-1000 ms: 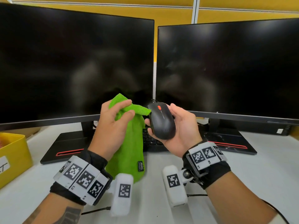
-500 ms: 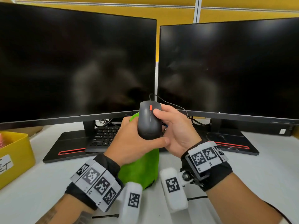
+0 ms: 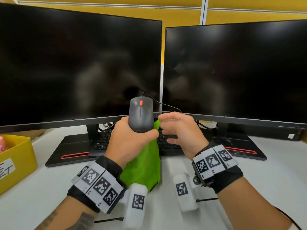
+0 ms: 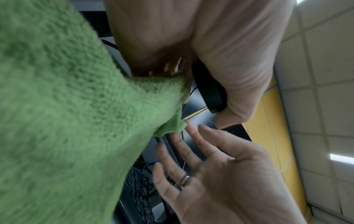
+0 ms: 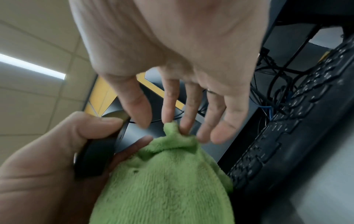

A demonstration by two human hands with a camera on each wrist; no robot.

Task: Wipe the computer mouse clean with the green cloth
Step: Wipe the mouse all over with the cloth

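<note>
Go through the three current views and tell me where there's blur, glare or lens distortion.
Head view: the right hand is motion-blurred, the mouse sharp; both dark monitors show faint reflections and bowed edges. Left wrist view: the green cloth is close up and soft, the right hand's fingers smeared. Right wrist view: a ceiling light glares, the keyboard is blurred.

In front of you two dark monitors [image 3: 79, 63] stand side by side on a white surface [image 3: 269, 176], their flat black bases edged with red strips. Behind them runs a yellow partition wall [image 3: 181, 15] with a pale upright post [image 3: 203, 10]. A black keyboard [image 3: 103, 143] sits between the bases, and a yellow bin [image 3: 18, 161] at your far left. Overhead you have pale ceiling tiles [image 5: 38, 98] and a strip light [image 5: 32, 66].
</note>
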